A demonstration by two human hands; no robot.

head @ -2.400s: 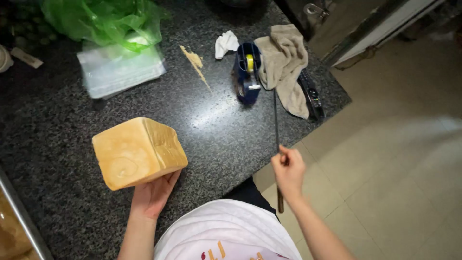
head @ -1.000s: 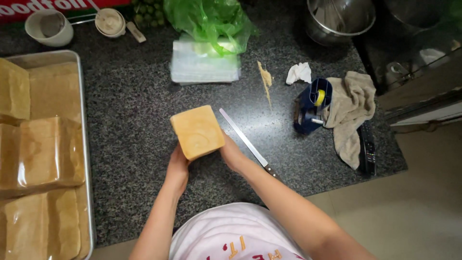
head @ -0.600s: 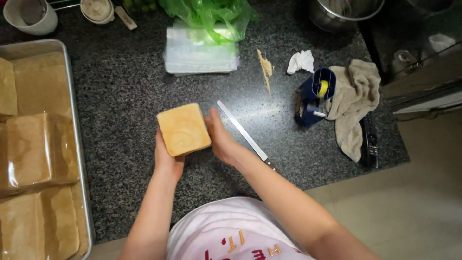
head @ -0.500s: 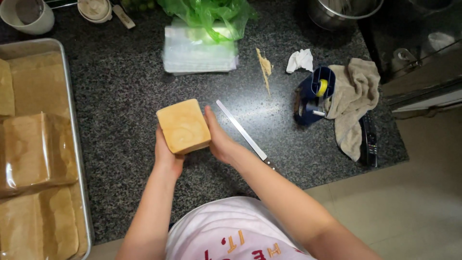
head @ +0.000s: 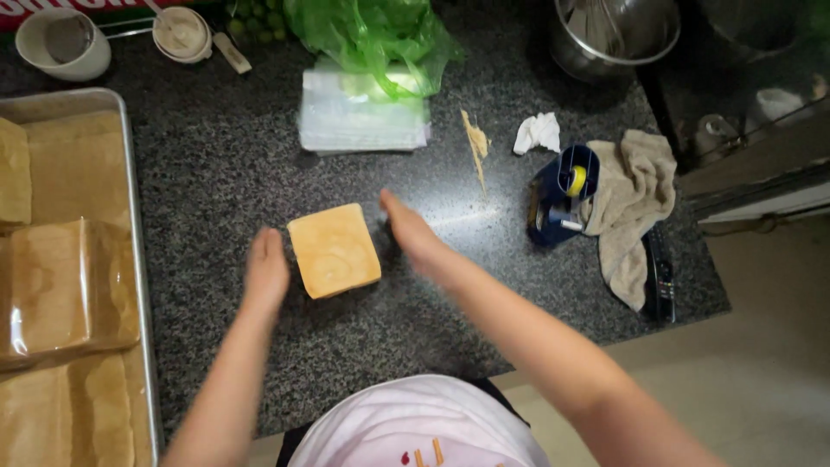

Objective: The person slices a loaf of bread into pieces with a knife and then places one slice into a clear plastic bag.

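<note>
Bread loaf (head: 334, 250), square, golden, on speckled dark counter (head: 216, 190). Left hand (head: 265, 271) at its 9 o'clock, right hand (head: 413, 235) at 3 o'clock, both open, just apart. Metal tray (head: 138, 285) of bagged loaves further toward 9 o'clock.

Item: golden-brown, block-shaped loaf of bread (head: 334, 250) | State: whole, uncut, smooth crust, slightly rounded edges | Pose: resting flat, turned a little askew to the counter edge | Location: speckled dark granite counter, between the two open hands, touching neither.
</note>
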